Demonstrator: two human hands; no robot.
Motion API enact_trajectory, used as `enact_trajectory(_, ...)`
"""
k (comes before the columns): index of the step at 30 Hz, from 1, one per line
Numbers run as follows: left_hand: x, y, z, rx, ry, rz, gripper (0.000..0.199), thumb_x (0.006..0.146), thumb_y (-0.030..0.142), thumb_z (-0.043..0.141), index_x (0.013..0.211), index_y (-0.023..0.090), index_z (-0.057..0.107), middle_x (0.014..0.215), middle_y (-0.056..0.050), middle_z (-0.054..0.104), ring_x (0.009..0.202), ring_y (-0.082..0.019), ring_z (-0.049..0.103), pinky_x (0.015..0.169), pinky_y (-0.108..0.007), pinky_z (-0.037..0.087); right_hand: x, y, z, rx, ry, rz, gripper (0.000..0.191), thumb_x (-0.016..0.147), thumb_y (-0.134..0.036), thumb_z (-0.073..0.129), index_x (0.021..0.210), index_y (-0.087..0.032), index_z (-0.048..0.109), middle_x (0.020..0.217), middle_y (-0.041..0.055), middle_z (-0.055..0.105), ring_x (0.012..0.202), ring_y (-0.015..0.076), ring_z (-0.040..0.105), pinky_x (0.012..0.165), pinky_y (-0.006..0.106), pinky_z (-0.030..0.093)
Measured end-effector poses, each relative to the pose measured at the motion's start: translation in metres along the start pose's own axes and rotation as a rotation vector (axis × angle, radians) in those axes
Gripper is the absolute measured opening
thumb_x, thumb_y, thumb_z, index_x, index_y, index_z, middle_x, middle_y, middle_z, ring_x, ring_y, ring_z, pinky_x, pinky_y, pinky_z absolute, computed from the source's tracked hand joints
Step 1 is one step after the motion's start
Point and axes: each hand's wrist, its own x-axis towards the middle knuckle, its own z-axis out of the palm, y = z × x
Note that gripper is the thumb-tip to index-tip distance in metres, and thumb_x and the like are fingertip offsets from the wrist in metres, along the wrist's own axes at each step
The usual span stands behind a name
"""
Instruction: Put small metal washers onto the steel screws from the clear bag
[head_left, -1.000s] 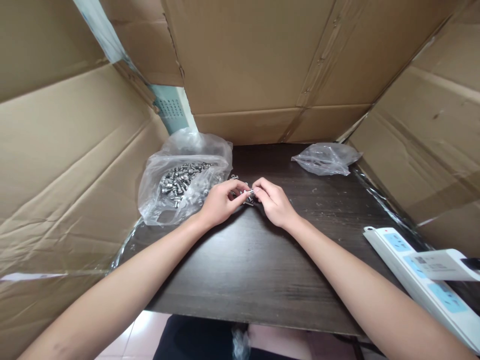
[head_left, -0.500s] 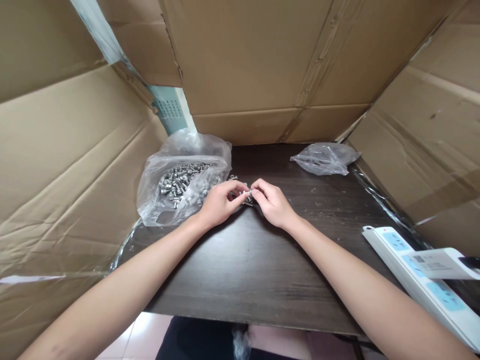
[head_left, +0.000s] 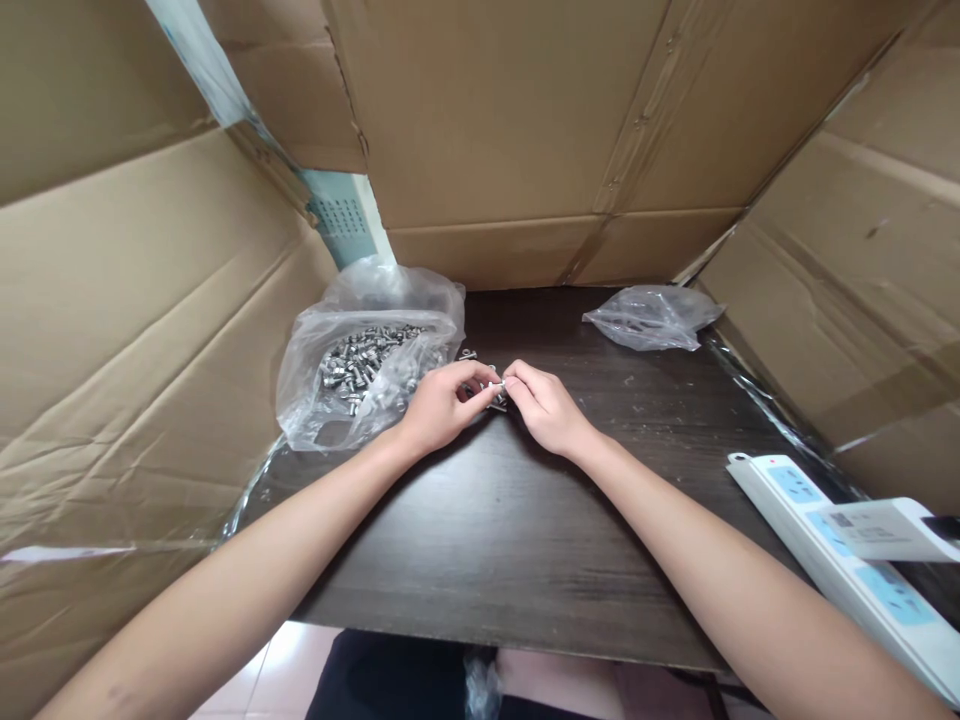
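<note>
Together, two bare hands are pinching a small, shiny metal piece.
The left hand (head_left: 439, 405) and right hand (head_left: 547, 408) are gripping the small silvery metal piece (head_left: 498, 386) between fingertips above the dark, wood-grained tabletop (head_left: 465, 540); the crinkled translucent plastic bag (head_left: 304, 375) beside the left hand is holding glinting metal fasteners (head_left: 352, 370).

Soft light, glare on table (head_left: 450, 540)
</note>
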Motion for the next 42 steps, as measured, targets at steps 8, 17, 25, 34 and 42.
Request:
enact_trajectory(8,-0.0003,0.0004,0.0005,0.002,0.001,0.004,0.013,0.093,0.028,0.066,0.097,0.017,0.072,0.09,-0.003,0.074,0.076,-0.013,0.066,0.064,-0.022,0.05,0.0,-0.0005,0.0005,0.012,-0.006,-0.012,0.029,0.101,-0.035,0.038,0.077,-0.021,0.046,0.073,0.0013,0.053,0.067,0.0171,0.049,0.068,0.03,0.037)
enact_trajectory(17,0.0008,0.0008,0.0001,0.005,0.011,-0.007,0.014,0.094,0.03,0.066,0.097,0.017,0.072,0.09,-0.003,0.074,0.077,-0.014,0.067,0.065,-0.023,0.051,-0.0002,-0.002,-0.0013,0.036,-0.008,0.013,0.031,0.102,-0.038,0.038,0.078,-0.021,0.047,0.073,0.001,0.054,0.068,0.0168,0.049,0.068,0.03,0.038)
enact_trajectory(25,-0.0003,-0.0008,0.0007,-0.009,0.033,-0.037,0.016,0.093,0.032,0.067,0.097,0.017,0.072,0.089,-0.004,0.074,0.075,-0.014,0.068,0.065,-0.023,0.052,-0.0002,-0.0025,-0.0024,0.072,-0.011,0.019,0.014,0.095,-0.031,0.046,0.087,-0.021,0.051,0.08,0.0014,0.057,0.074,0.0181,0.052,0.071,0.031,0.04)
enact_trajectory(34,-0.0002,-0.0006,0.0,-0.005,0.027,-0.025,0.015,0.094,0.031,0.066,0.097,0.017,0.072,0.088,-0.003,0.074,0.075,-0.014,0.067,0.066,-0.023,0.052,-0.0003,-0.0015,-0.0015,0.039,-0.012,0.001,0.015,0.096,-0.032,0.046,0.088,-0.021,0.051,0.081,0.002,0.058,0.074,0.0183,0.053,0.072,0.031,0.041)
enact_trajectory(42,0.0005,-0.0008,-0.0001,0.004,0.024,-0.021,0.016,0.094,0.032,0.066,0.097,0.017,0.072,0.088,-0.004,0.074,0.075,-0.014,0.067,0.065,-0.023,0.052,-0.0004,-0.0002,-0.0007,0.014,-0.008,-0.008,0.019,0.099,-0.033,0.043,0.087,-0.021,0.051,0.081,0.0022,0.059,0.074,0.0184,0.054,0.072,0.031,0.041)
